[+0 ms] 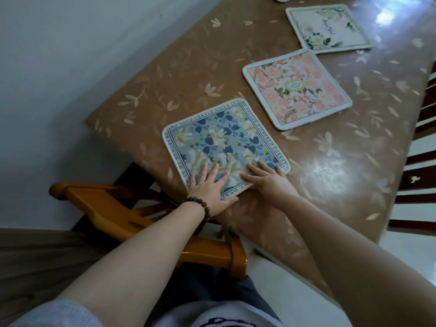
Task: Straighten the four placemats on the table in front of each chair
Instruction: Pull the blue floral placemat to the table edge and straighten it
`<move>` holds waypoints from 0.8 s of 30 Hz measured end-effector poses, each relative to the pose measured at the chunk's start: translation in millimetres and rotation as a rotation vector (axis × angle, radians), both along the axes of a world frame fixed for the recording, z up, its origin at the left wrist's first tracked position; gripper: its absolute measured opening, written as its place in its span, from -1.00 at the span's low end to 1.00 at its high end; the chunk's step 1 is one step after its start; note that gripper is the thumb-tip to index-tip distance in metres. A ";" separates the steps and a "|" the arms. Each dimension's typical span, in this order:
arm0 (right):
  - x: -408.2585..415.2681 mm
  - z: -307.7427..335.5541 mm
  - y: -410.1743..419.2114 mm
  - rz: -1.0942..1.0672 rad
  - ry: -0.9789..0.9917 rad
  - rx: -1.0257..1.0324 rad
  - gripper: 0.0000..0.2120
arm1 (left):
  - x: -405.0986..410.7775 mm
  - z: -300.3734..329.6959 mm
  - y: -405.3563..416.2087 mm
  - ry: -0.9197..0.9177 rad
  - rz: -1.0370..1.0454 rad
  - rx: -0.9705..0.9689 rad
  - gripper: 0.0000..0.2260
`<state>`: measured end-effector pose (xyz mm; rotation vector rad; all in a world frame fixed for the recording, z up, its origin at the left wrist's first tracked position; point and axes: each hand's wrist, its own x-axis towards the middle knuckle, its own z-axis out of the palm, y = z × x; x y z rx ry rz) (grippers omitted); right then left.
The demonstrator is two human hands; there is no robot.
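Blue-flowered placemat (225,142) lying at the near corner of the brown table (165,74), just beyond the wooden chair (132,213). Left hand (211,188) and right hand (269,179) both rest flat on the mat's near edge, fingers spread and straight, pressing rather than pinching. The mat is square, so it has no long axis; its edges sit turned relative to the table edge, one corner pointing away from the chair. Squaring it probably calls for a rotation under both palms. Farther from the chair lie the pink placemat (297,90) and white placemat (330,28), likewise skewed.
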<state>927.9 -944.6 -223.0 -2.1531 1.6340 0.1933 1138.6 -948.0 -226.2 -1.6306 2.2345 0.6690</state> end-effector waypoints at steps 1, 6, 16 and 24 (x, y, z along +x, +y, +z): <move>-2.8 0.6 3.0 -0.002 0.018 -0.004 -0.55 | -3.9 0.5 2.1 -0.007 0.000 -0.002 -0.26; -3.0 -0.5 16.7 -0.080 0.041 0.039 -0.27 | -6.3 4.5 0.6 -0.058 -0.011 0.015 -0.20; 14.6 5.2 24.3 -0.506 -0.019 0.045 0.08 | 41.4 21.7 -67.0 -0.022 -0.015 -0.085 -0.09; 62.1 7.1 11.2 -0.879 -0.040 0.080 0.18 | 70.5 21.4 -154.4 -0.034 -0.193 -0.078 -0.06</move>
